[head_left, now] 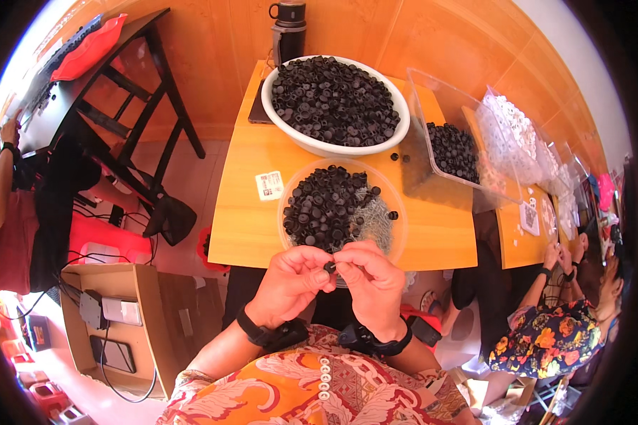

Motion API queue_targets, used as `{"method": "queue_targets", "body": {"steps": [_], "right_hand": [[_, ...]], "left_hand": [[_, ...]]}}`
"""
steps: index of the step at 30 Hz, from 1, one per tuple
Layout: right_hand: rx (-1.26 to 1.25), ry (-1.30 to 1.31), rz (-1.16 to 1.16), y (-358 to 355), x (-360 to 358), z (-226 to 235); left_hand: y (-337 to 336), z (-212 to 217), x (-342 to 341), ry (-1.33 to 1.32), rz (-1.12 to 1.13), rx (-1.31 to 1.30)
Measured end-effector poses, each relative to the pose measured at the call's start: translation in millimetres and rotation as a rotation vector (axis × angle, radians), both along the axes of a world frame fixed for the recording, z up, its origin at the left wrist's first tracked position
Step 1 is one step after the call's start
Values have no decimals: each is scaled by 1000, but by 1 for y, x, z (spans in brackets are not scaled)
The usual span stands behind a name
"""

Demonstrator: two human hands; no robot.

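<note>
My left hand (pixel 283 285) and my right hand (pixel 372 285) meet just off the table's near edge. Between their fingertips is a small round black cap (pixel 329 267), pinched from both sides. Anything else in the right fingertips is too small to make out. Just beyond the hands lies a shallow clear round tray (pixel 400 237). A heap of black caps (pixel 319 205) fills its left side, and thin grey metal pieces (pixel 376 221), perhaps springs, lie on its right. One loose cap (pixel 393 215) rests near the tray's right rim.
Behind the tray stands a white basin (pixel 319 147) heaped with black caps. A clear plastic bin (pixel 420 180) holds more at right. A white label (pixel 269 185) lies left, a dark flask (pixel 289 42) behind. An open carton (pixel 159 333) sits lower left; other people work on both sides.
</note>
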State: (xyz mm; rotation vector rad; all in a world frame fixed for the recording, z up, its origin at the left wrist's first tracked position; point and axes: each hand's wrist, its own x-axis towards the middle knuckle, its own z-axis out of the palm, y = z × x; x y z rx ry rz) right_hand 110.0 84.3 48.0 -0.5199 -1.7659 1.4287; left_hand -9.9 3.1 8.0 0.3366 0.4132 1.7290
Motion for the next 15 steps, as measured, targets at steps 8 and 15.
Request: {"method": "queue_targets", "body": {"steps": [8, 15], "right_hand": [[398, -83, -71, -1, -1, 6], [424, -95, -10, -2, 3, -2]], "left_hand": [[-6, 1, 7, 272, 164, -99], [-9, -1, 6, 270, 216, -131]]}}
